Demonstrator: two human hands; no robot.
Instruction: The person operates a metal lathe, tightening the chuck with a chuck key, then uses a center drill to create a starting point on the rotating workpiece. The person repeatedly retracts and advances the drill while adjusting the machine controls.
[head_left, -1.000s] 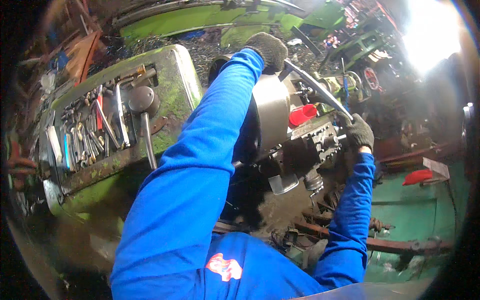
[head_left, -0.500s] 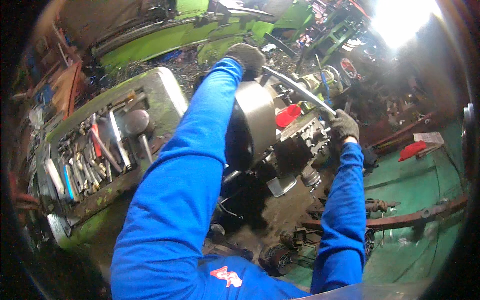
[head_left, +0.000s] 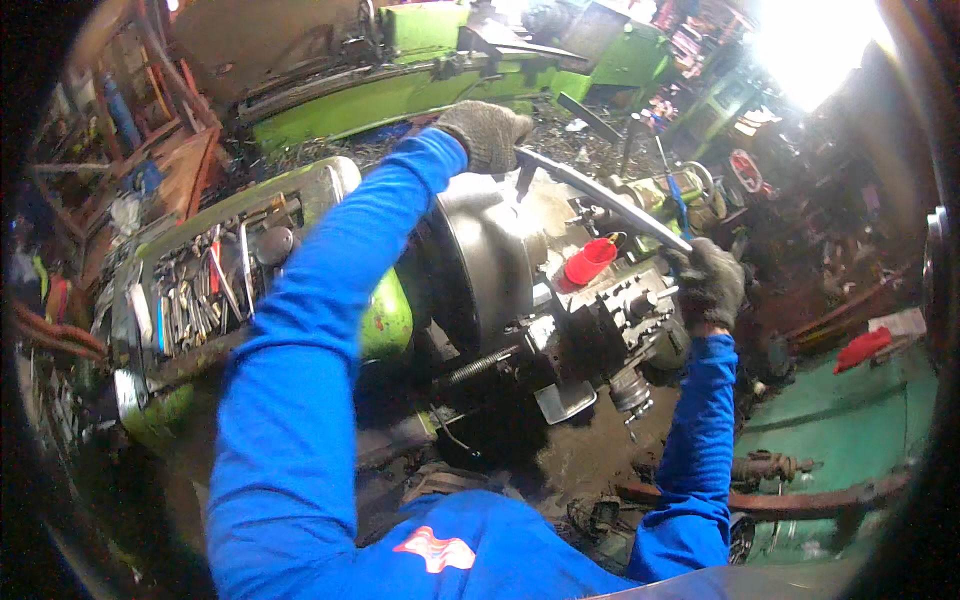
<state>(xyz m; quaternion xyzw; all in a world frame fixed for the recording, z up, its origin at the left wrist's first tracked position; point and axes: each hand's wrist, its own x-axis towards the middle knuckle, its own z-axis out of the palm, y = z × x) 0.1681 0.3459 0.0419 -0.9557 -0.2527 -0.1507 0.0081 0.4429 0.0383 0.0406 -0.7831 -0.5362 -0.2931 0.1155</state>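
Note:
Both my gloved hands hold a long grey metal bar [head_left: 605, 195] slanting across the lathe. My left hand [head_left: 485, 135] is closed around its far-left end, above the big round steel workpiece [head_left: 490, 262] at the headstock. A short stub points down from the bar beside that hand; I cannot tell if it touches the workpiece. At the bar's near-right end, my right hand [head_left: 712, 285] is closed too, right of the lathe's tool carriage [head_left: 635, 305]. A red cup [head_left: 588, 264] sits between the workpiece and the carriage, under the bar.
On the left, the green headstock top [head_left: 340, 185] carries a tray of hand tools [head_left: 200, 300]. Metal shavings lie behind the lathe, before another green machine [head_left: 370, 105]. A rusty beam [head_left: 800, 503] and a red cloth [head_left: 862, 348] are at right. A bright lamp [head_left: 810, 45] glares top right.
The view has shifted, so the lathe sits lower in the picture. My left forearm has swung left, uncovering more of the workpiece and green headstock. Both hands still hold the bar.

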